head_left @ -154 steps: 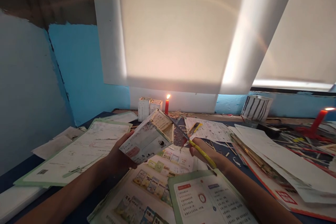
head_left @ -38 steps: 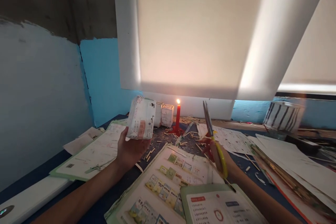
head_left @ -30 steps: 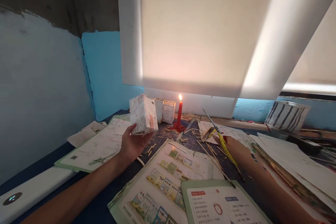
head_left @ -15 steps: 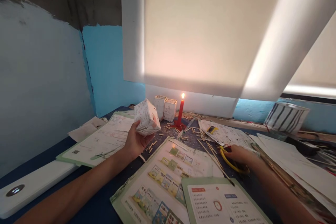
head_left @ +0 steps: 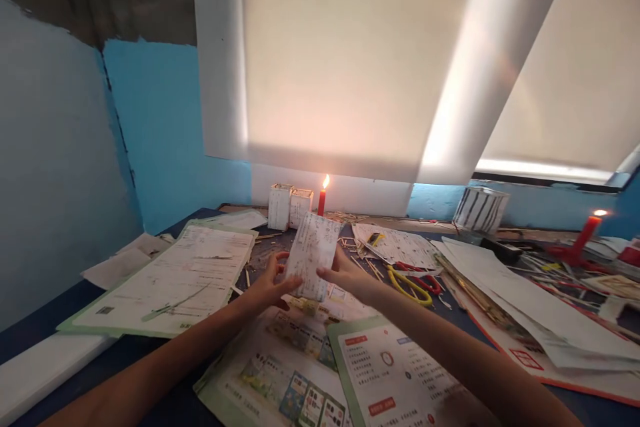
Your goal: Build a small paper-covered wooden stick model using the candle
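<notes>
Hands (head_left: 310,277) clasping paper box (head_left: 313,255), apparently upright, near candle (head_left: 322,200)

The paper box (head_left: 313,255) at frame centre looks matt, made of printed sheets, with creased edges. The scissors (head_left: 410,282) just right of it have glossy yellow and red plastic handles. The candle (head_left: 322,199) behind is smooth red wax. Printed sheets (head_left: 385,373) at lower centre have a slight sheen; the worktop (head_left: 30,330) is dull, dark blue.

Lit candle (head_left: 322,197), scissors (head_left: 411,283), scattered papers (head_left: 175,277).
</notes>
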`<state>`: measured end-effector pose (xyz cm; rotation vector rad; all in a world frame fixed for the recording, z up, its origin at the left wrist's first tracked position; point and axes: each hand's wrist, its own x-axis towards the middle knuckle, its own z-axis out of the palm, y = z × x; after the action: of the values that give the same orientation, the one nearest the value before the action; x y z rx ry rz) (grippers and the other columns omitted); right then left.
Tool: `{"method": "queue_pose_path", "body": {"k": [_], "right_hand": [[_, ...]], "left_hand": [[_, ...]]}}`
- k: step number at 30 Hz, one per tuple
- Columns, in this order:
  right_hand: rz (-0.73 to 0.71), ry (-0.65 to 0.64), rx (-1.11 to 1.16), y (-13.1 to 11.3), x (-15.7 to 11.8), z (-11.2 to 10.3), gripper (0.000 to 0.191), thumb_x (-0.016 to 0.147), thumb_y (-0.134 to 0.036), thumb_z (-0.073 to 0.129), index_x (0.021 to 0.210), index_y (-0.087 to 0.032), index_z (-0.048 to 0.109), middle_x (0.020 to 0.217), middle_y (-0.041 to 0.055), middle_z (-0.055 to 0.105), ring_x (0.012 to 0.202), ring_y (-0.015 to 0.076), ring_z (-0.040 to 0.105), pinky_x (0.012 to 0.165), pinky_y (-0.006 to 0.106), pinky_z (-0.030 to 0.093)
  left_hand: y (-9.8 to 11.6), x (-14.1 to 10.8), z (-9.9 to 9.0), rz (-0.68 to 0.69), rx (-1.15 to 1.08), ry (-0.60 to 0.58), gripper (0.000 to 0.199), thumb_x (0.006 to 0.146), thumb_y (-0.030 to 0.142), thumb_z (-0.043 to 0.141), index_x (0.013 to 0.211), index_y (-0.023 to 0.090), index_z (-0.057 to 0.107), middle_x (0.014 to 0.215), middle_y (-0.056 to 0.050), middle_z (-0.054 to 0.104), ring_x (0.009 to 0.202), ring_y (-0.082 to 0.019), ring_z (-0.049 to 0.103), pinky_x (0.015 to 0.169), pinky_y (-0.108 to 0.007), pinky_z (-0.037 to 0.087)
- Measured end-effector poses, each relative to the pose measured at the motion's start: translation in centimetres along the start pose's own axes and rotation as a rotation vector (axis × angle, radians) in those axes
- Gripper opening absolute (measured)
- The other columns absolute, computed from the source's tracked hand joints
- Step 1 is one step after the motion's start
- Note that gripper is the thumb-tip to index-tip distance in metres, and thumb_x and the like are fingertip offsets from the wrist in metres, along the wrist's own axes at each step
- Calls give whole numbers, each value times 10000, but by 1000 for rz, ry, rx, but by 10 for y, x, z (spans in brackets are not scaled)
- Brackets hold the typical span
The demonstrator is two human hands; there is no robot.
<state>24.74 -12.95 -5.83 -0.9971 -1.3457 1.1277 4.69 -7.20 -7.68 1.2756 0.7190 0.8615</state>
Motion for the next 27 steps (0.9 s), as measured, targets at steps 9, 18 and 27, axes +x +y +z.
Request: {"method": "queue_pose_path", "body": {"k": [9, 18, 27], "right_hand": [[-94, 247, 288, 9, 10, 28, 577, 571, -356, 811, 1044, -225, 508, 1112, 71, 632, 1034, 250, 600, 875, 393, 492], [-93, 329, 308, 6, 7, 26, 585, 591, -358, 793, 1074, -230, 489, 1157, 72, 609, 1023, 238, 602, 866, 392, 501], [64, 285, 613, 1, 12, 11, 446, 739, -495, 623, 1077, -211, 560, 1159, 75, 643, 1078, 254, 595, 855, 403, 524]], "left_hand": [[-6, 5, -14, -194, 3, -72, 647, 724, 560, 668, 1257, 271, 445, 1024, -77, 652, 612, -148, 643, 400, -175, 291], [2, 3, -5, 43, 279, -170, 351, 708, 530, 673, 668, 182, 652, 576, 6, 568, 527, -142, 465, 466, -219, 304], [16, -24, -3, 858, 1202, -525, 283, 864, 286, 527, 591, 215, 549, 515, -13, 554, 437, -148, 481, 513, -269, 336]]}}
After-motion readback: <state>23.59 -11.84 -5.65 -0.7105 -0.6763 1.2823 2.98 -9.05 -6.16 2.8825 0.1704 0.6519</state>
